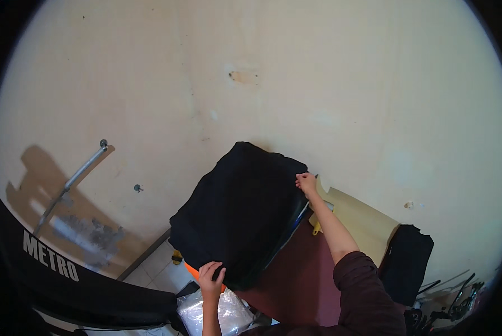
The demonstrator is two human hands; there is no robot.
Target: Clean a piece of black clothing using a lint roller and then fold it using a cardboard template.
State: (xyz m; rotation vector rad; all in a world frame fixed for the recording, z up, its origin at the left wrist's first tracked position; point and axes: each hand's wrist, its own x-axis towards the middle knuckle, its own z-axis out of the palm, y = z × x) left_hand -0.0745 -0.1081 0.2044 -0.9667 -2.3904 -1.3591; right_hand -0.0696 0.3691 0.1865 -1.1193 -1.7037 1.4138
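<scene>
Two hands at opposite ends of a black cloth

From where I stand, the cloth (pixel 234 207) lies spread at the left end of a maroon table (pixel 307 280), its far edge up near the wall (pixel 346 112). The right hand (pixel 305 183) has its fingers drawn together, clamped on the cloth's edge by the far right corner. The left hand (pixel 211 275) bends over the near edge; its fingertips are partly lost against the black, so I cannot tell whether it pinches or merely rests there.

To handle this well, I'd pull evenly from both ends, keep the edge straight between the hands, and smooth creases outward from the middle. I'd also keep the right forearm clear of the yellow handle (pixel 316 228) just beside it.

My count: two hands, one spread cloth, one dark bundle (pixel 410 260) at the right, one beige sheet (pixel 363 215) beside it, one yellow handle, one heap of clear plastic (pixel 214 313) low on the left, one pipe (pixel 72 182) on the wall.
</scene>
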